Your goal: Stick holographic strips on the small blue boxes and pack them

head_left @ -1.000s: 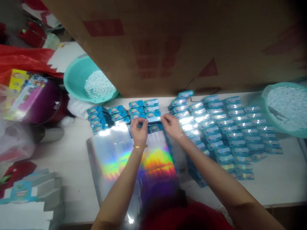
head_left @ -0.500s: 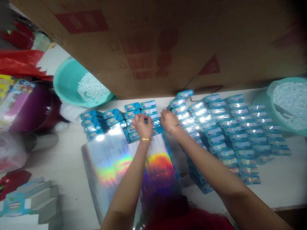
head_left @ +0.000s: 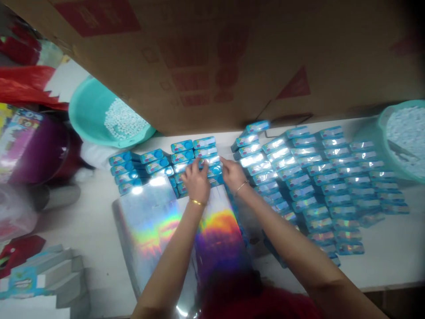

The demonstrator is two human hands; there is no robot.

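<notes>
Small blue tins (head_left: pixel 182 146) stand in tight rows on the white table, many with a pale shiny strip on top. My left hand (head_left: pixel 197 182) rests over the tins in the middle, fingers bent and spread, thumb near a tin's strip. Just to its right, my right hand (head_left: pixel 235 176) has its fingertips drawn together at the right end of that same tin (head_left: pixel 212 160); anything tiny between them is too blurred to make out. Under my left forearm lie silver rainbow-reflecting sheets (head_left: pixel 149 217), which cover part of the nearer tins.
A large cardboard box (head_left: pixel 199 53) walls off the back. Turquoise basins of small white pieces stand at left (head_left: pixel 83 110) and right (head_left: pixel 385 128). More tins (head_left: pixel 332 177) fill the right side. Pale folded boxes (head_left: pixel 49 274) are stacked at front left, below a purple bucket (head_left: pixel 49 150).
My left hand has lowered onto the tins, its fingers opening from a pinch. My right hand has shifted slightly down, staying beside the same tin. The view has moved a little.
</notes>
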